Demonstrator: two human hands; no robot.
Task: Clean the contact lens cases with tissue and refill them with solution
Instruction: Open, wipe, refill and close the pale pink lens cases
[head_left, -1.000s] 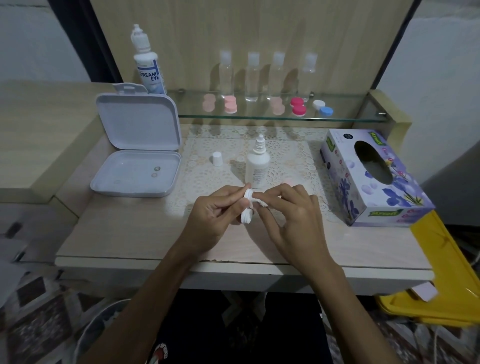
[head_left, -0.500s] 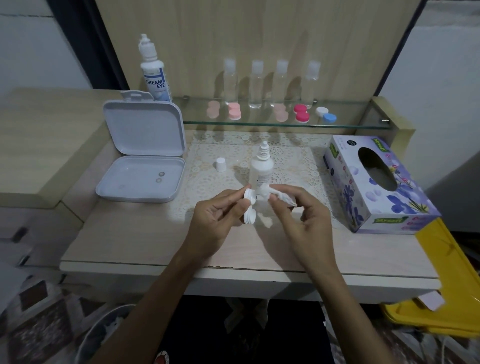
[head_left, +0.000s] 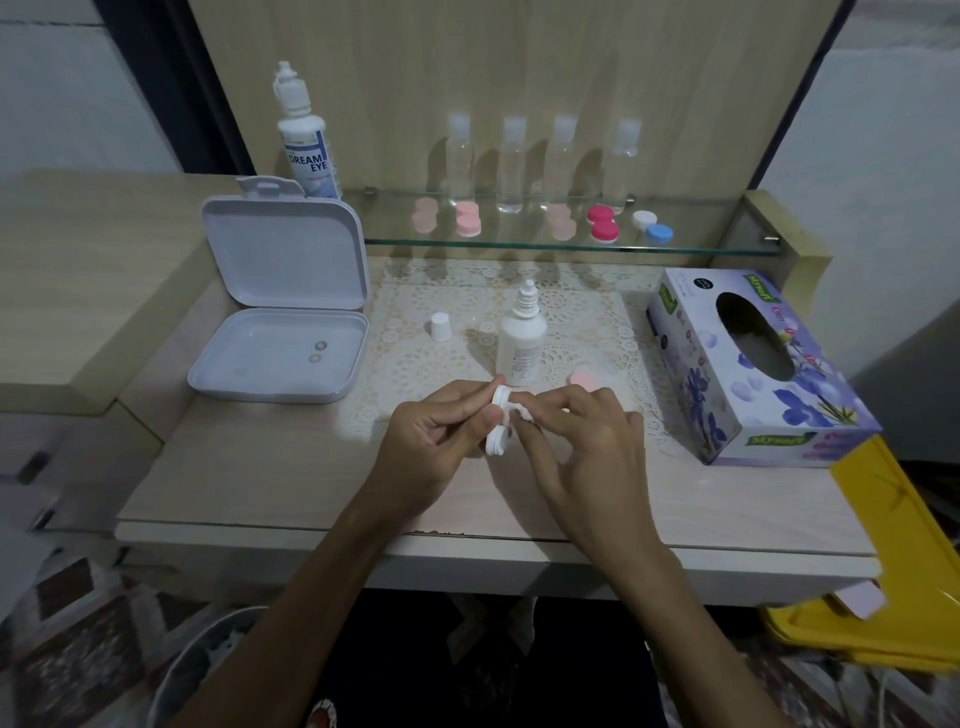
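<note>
I noted left hand (head_left: 436, 434) pinching light, rigid, slippery lens case (head_left: 500, 423) by its rim, near solution bottle (head_left: 521, 347); right hand (head_left: 587, 441) pinched tissue (head_left: 519, 411) into it

My right hand (head_left: 582, 447) covers most of the tissue (head_left: 519, 410), and my fingers hide much of the white lens case (head_left: 498, 423). The pink cap (head_left: 584, 376) beyond is blurred. At the far right, the yellow bin (head_left: 893, 545) runs off the edge.

Glass shelf (head_left: 545, 244); matt plastic tray (head_left: 280, 358); lace mat (head_left: 587, 322).
</note>
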